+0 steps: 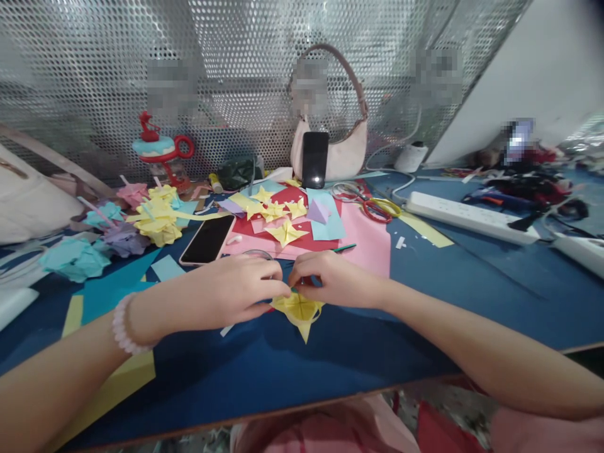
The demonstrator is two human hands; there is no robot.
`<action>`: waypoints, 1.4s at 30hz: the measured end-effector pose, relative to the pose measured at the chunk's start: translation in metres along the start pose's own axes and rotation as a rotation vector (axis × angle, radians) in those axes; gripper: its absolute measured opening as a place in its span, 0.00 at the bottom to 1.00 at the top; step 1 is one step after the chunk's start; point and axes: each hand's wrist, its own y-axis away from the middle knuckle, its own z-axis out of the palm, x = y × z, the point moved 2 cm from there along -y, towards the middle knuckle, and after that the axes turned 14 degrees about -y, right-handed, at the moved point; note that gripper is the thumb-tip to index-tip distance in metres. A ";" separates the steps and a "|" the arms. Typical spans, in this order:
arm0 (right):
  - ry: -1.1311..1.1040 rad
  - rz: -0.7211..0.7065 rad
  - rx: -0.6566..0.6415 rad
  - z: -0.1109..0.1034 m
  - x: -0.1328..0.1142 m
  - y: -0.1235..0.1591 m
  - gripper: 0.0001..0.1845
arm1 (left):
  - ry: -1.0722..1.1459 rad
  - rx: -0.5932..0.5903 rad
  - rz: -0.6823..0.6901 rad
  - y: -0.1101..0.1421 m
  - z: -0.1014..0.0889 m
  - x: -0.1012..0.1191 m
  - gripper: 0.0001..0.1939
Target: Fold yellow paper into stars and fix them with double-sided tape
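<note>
My left hand (231,292) and my right hand (333,280) meet over a yellow folded paper shape (299,311) lying on the blue table (425,296). Both hands have their fingers pinched together on the upper edge of that paper. A pointed tip of the shape sticks out toward me below the hands. A pale bead bracelet (123,324) circles my left wrist. Just behind the hands lie a pink sheet (368,242) and a red sheet (302,242) with several finished yellow paper stars (285,233) on them.
A phone (207,240) lies flat left of centre; another phone (314,159) leans on a pink handbag (346,154). Scissors (377,207), a white power strip (469,217), a pile of yellow, teal and purple paper flowers (155,220) and a red-teal cup (160,151) stand around.
</note>
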 end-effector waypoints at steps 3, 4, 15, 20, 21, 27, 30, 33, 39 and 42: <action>0.008 -0.006 0.010 -0.001 0.001 -0.001 0.10 | -0.006 -0.003 0.018 0.000 0.000 0.000 0.10; 0.012 -0.006 0.011 -0.001 0.002 -0.001 0.10 | -0.009 -0.002 0.027 -0.001 0.000 0.001 0.10; 0.015 -0.013 0.021 -0.002 0.003 -0.002 0.11 | -0.055 0.013 0.060 -0.004 0.000 0.002 0.10; 0.031 0.027 0.016 -0.003 0.005 -0.003 0.11 | -0.092 0.000 0.060 -0.005 0.001 0.002 0.08; 0.032 0.032 0.011 -0.003 0.005 -0.003 0.11 | -0.096 0.000 0.063 -0.005 0.001 0.002 0.08; 0.035 0.070 0.006 -0.005 0.004 -0.002 0.12 | -0.101 0.023 0.056 -0.005 0.002 0.002 0.08; 0.044 0.077 0.013 -0.005 0.004 -0.002 0.12 | -0.114 0.021 0.047 -0.004 0.002 0.002 0.07; 0.068 0.076 0.017 -0.005 0.005 -0.001 0.10 | -0.098 0.039 0.047 -0.004 0.003 0.002 0.07; 0.119 0.086 0.009 -0.006 0.004 -0.002 0.09 | -0.067 0.037 0.037 -0.004 0.002 0.002 0.07; 0.138 0.086 -0.004 -0.006 0.003 -0.002 0.10 | -0.034 0.018 0.041 -0.004 0.001 0.003 0.08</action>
